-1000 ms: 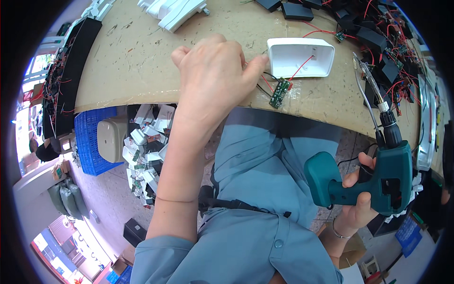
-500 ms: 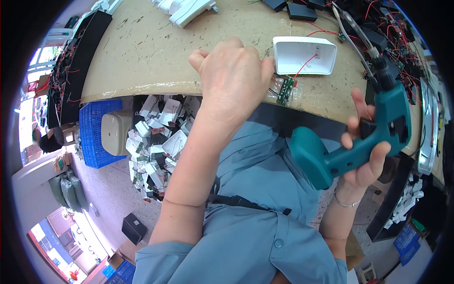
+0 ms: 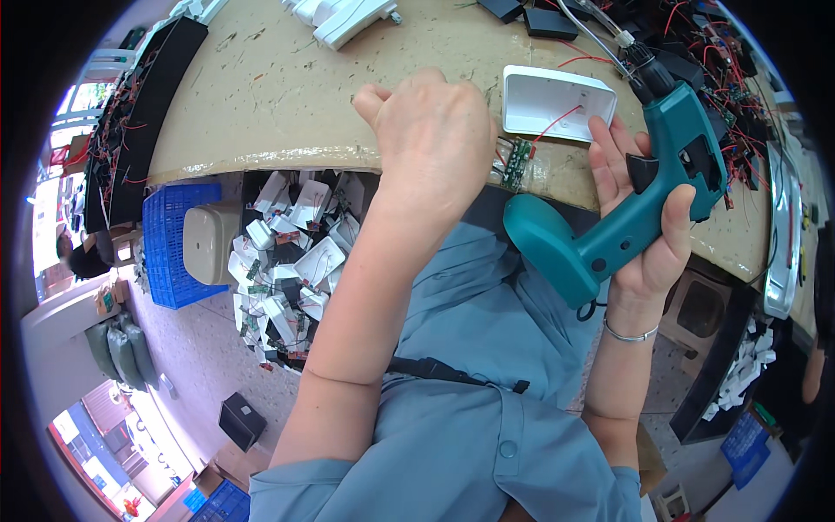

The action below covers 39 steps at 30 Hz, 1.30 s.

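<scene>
My left hand is curled closed over the table with its back up. Its fingertips are hidden, so what they hold, if anything, cannot be made out. Right beside it lies a small green circuit board near the table's front edge, its red wire running into a white plastic housing. My right hand holds a teal soldering gun loosely, palm up. The thumb lies along one side of the gun and the other fingers are extended past its trigger. Its metal tip points up and left, over the table.
Black boxes and tangled red wires lie at the far right. White adapters sit at the table's back. Below the table's left side are a pile of white housings, a beige stool and a blue crate.
My right hand and the soldering gun have moved left and up, closer to the white housing, and the fingers have straightened. My left hand has barely shifted.
</scene>
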Each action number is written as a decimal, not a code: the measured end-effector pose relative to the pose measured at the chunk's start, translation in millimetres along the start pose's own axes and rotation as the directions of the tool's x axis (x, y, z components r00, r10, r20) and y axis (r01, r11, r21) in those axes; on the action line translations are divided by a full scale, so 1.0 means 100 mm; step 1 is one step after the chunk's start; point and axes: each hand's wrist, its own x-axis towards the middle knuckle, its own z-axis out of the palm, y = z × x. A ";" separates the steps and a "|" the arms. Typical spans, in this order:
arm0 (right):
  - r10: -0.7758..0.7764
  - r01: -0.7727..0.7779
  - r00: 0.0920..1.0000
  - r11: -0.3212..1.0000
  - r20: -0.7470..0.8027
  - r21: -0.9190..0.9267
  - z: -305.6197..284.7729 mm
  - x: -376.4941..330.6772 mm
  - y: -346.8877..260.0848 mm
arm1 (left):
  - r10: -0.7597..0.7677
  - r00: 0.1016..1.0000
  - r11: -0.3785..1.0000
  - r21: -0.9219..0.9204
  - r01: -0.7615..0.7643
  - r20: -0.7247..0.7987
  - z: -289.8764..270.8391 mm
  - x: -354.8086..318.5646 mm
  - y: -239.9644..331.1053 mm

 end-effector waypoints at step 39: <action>-0.062 0.080 0.976 0.994 -0.207 0.080 0.20 0.01 0.15 | 0.024 0.927 0.948 -0.285 -0.139 -0.375 0.15 -0.15 -0.13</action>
